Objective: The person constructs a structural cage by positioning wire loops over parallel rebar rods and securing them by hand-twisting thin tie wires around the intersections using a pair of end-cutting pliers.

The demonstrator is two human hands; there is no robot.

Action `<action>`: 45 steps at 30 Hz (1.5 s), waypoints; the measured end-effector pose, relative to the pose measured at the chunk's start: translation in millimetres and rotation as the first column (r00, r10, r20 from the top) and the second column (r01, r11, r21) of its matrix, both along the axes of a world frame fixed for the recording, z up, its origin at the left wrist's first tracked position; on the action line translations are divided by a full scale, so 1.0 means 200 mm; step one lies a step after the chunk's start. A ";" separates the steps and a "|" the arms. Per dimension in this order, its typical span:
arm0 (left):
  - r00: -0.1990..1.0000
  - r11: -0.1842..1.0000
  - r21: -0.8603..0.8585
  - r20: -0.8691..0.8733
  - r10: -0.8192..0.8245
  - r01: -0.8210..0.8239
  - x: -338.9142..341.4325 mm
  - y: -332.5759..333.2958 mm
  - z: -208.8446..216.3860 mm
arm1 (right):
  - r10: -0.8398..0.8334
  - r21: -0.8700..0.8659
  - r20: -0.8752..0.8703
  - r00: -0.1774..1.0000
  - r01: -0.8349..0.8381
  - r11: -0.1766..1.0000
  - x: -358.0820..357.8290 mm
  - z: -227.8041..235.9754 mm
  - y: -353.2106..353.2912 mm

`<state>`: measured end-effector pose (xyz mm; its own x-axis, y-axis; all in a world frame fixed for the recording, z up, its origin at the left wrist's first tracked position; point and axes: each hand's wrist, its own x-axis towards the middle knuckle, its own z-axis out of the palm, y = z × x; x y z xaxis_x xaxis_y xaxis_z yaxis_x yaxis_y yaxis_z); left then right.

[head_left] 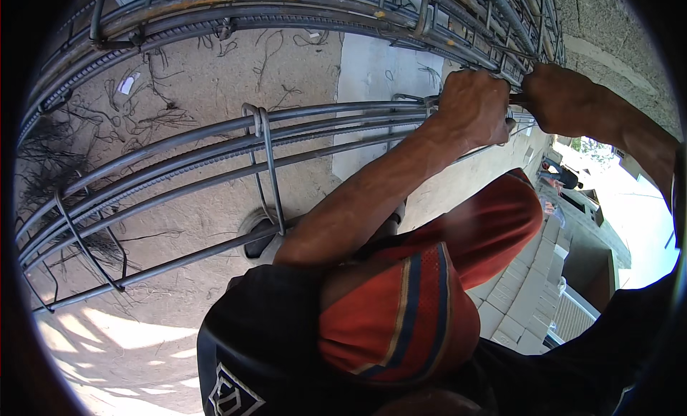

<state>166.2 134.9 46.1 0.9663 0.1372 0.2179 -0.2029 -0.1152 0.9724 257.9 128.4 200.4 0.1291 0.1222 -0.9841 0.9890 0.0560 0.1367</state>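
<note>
A long cage of steel rebar (pixel 187 157) with bent wire-rod stirrups (pixel 269 165) runs across in front of me. At its right end my left hand (pixel 475 104) is closed in a fist over the bars. My right hand (pixel 557 97) is also closed, just to the right of the left one, beside a bigger rebar stack. A short dark piece (pixel 518 99) shows between the two fists. My fingers hide most of what they grip, so its kind does not show.
A larger stack of tied rebar cages (pixel 300 13) lies along the far side. Loose tie wire (pixel 54 165) is heaped at the left on the dusty ground. A pale flat panel (pixel 390 58) lies beneath the bars. Another person (pixel 562 176) is in the distance at right, beyond stacked blocks (pixel 519 291).
</note>
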 end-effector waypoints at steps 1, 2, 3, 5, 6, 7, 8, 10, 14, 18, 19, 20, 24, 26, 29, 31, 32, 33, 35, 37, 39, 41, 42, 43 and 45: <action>0.999 1.000 0.006 -0.049 -0.015 0.015 0.02 0.03 0.00 | 0.014 0.010 0.205 0.979 -0.016 1.000 -0.09 -0.01 0.07; 0.998 0.998 -0.026 -0.041 -0.050 0.049 0.05 0.01 0.04 | 0.080 0.021 0.237 0.968 -0.087 0.996 -0.13 0.01 0.07; 1.000 0.995 -0.097 -0.016 0.023 -0.025 0.06 -0.04 0.03 | 0.146 0.022 0.267 0.953 -0.158 0.987 -0.14 0.02 0.04; 0.985 0.980 -0.102 0.013 0.175 -0.173 0.06 -0.13 -0.07 | 0.188 0.132 0.263 0.946 -0.228 0.965 -0.15 -0.05 -0.02; 0.966 0.969 0.002 -0.074 0.246 -0.247 -0.01 -0.05 -0.14 | 0.207 0.213 0.236 0.949 -0.258 0.942 -0.19 -0.11 0.01; 0.943 0.943 -0.014 0.022 0.333 -0.332 0.00 -0.05 -0.17 | 0.194 0.216 0.237 0.952 -0.246 0.945 -0.20 -0.12 0.02; 0.938 0.940 -0.013 0.047 0.342 -0.342 0.06 -0.11 -0.13 | 0.165 0.196 0.252 0.954 -0.217 0.956 -0.20 -0.09 0.00; 0.958 0.959 -0.056 0.054 0.281 -0.278 0.11 -0.14 -0.11 | 0.103 0.162 0.227 0.969 -0.141 0.977 -0.18 -0.06 0.00; 0.967 0.970 -0.054 0.081 0.242 -0.238 0.15 -0.19 -0.15 | -0.258 -0.023 0.056 0.965 0.260 0.965 -0.10 -0.07 0.08; 1.000 0.948 -0.319 0.025 0.018 -0.009 0.09 -0.11 -0.09 | -0.925 -0.328 0.149 0.348 0.900 0.286 0.06 -0.08 0.02; 0.999 0.950 -0.311 0.038 -0.011 0.022 0.08 -0.14 -0.08 | -0.969 -0.333 0.202 0.145 0.940 0.072 0.08 -0.06 -0.05; 0.999 0.957 -0.289 0.039 -0.028 0.038 0.05 -0.13 -0.08 | -0.973 -0.339 0.230 0.000 0.937 -0.080 0.08 -0.05 -0.08; 0.989 0.999 -0.016 0.137 0.049 -0.047 -0.01 -0.12 -0.06 | -0.902 -0.321 0.295 -0.316 0.856 -0.405 0.11 -0.03 -0.17; 0.984 0.996 -0.002 0.156 0.090 -0.091 0.01 -0.17 -0.08 | -0.881 -0.311 0.314 -0.353 0.839 -0.447 0.11 -0.04 -0.20; 0.968 0.978 0.004 0.147 0.205 -0.208 0.02 -0.21 -0.10 | -0.913 -0.292 0.358 -0.196 0.905 -0.309 0.11 -0.06 -0.12; 0.913 0.934 -0.025 0.201 0.355 -0.357 0.01 -0.17 -0.14 | -0.934 -0.306 0.355 -0.049 0.937 -0.166 0.05 -0.11 -0.02; 0.941 0.952 -0.028 0.145 0.305 -0.304 0.01 -0.12 -0.13 | -0.880 -0.329 0.270 0.391 0.897 0.297 0.02 -0.12 0.02; 0.962 0.966 -0.034 0.083 0.259 -0.257 0.00 -0.08 -0.10 | -0.629 -0.296 0.179 0.757 0.651 0.699 -0.02 -0.12 0.05; 0.987 0.986 -0.051 -0.008 0.161 -0.162 0.05 -0.09 -0.01 | -0.083 -0.037 0.137 0.987 0.089 0.995 -0.09 -0.03 0.02; 0.985 0.985 -0.014 -0.006 0.170 -0.170 0.02 0.00 -0.01 | 0.075 0.081 0.250 0.965 -0.097 0.992 -0.21 -0.02 0.10; 0.995 0.973 -0.230 -0.090 -0.032 0.011 0.03 -0.02 0.05 | 0.173 -0.008 0.333 0.927 -0.181 0.983 -0.22 0.00 0.03; 0.975 0.973 -0.170 -0.130 -0.182 0.158 0.03 0.00 0.07 | 0.179 -0.040 0.387 0.905 -0.178 0.983 -0.25 0.00 0.02; 0.969 0.971 -0.205 -0.187 -0.164 0.125 -0.01 0.02 0.03 | 0.200 -0.040 0.365 0.910 -0.199 0.979 -0.25 -0.05 0.03; 0.969 0.982 -0.185 -0.231 -0.088 0.045 -0.04 0.01 -0.03 | 0.188 -0.001 0.313 0.931 -0.198 0.980 -0.22 -0.12 0.02; 0.990 0.972 -0.235 -0.137 -0.026 -0.007 0.00 -0.03 0.05 | 0.051 0.068 0.279 0.959 -0.073 0.995 -0.20 0.03 0.05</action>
